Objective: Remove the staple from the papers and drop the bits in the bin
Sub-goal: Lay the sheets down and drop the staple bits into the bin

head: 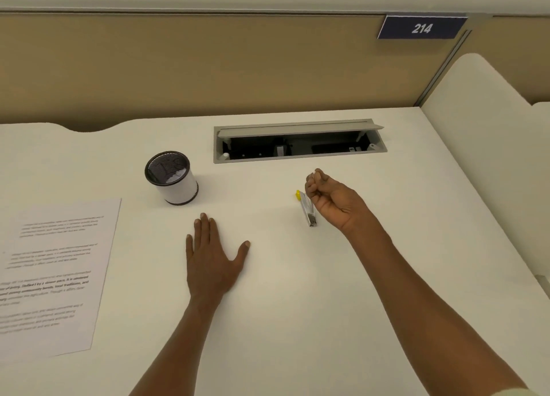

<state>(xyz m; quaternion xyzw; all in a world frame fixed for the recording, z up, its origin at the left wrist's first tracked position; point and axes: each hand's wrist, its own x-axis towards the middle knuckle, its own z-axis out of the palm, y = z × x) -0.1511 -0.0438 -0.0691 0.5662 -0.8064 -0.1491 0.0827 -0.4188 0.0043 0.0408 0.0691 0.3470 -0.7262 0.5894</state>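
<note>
White desk (297, 276) is carrying everything in the head view: the papers (53, 273) are lying at far left, the mesh bin (171, 176) is standing well apart from the right hand (330, 199). This hand is hovering with fingers curled, maybe pinching staple bits, I cannot tell. The left hand (212, 258) is resting flat, holding nothing. The staple remover (308, 209) is lying beside the right hand. Probably only the drop is left

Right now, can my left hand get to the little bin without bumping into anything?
Probably yes. The left hand lies flat on the desk, and the bin stands just beyond its fingers, slightly left, with only bare desk between. The papers lie off to the side.
</note>
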